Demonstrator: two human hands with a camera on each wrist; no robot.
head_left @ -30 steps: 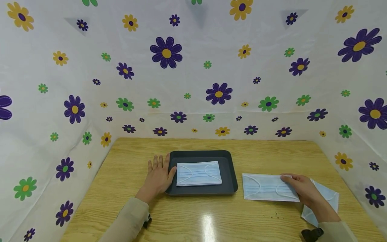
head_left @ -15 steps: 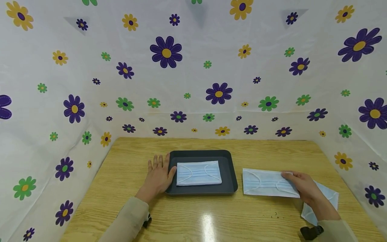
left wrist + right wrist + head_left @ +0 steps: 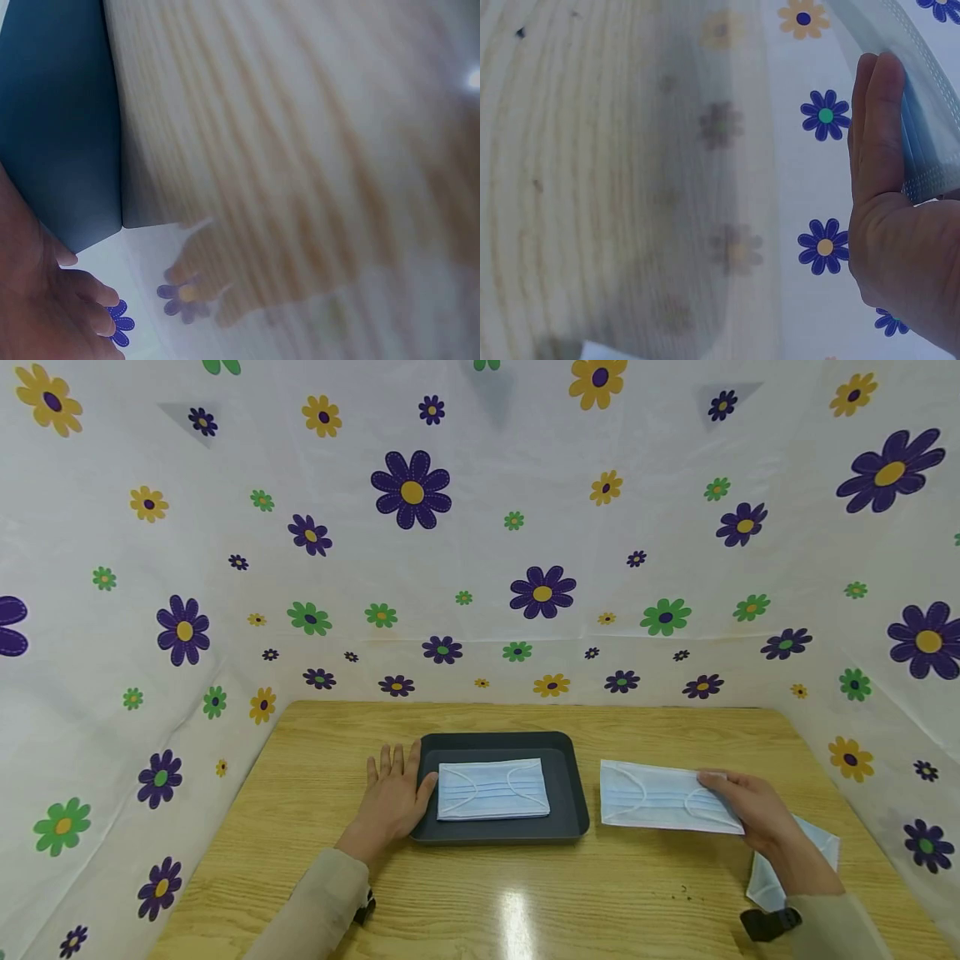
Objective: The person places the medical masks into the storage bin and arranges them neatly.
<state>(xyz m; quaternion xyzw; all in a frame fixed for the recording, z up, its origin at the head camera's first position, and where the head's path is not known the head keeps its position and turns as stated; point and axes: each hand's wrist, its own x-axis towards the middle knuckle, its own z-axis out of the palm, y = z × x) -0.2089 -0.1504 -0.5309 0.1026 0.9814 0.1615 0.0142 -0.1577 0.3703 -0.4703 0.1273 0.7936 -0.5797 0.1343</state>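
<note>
In the head view a dark grey tray [image 3: 495,835] lies on the wooden table, with light blue face masks [image 3: 493,791] stacked flat inside it. My left hand [image 3: 390,802] rests along the tray's left rim, fingers straight and spread. To the right of the tray my right hand [image 3: 753,810] pinches another face mask [image 3: 652,797] by its right end, thumb on top; the mask is held out flat, pointing left toward the tray. The right wrist view shows my right fingers [image 3: 885,127] under this mask. A further mask [image 3: 767,887] lies on the table, partly hidden by the right forearm.
The wooden table [image 3: 450,902] is enclosed at the back and sides by a white flowered cloth [image 3: 480,552]. Small dark specks [image 3: 684,893] mark the table left of the loose mask. Each wrist wears a dark strap, the right one [image 3: 768,925] plainly visible.
My right hand has raised its mask and moved it slightly away from me, uncovering table in front of it. The left hand, the tray and its masks stay put.
</note>
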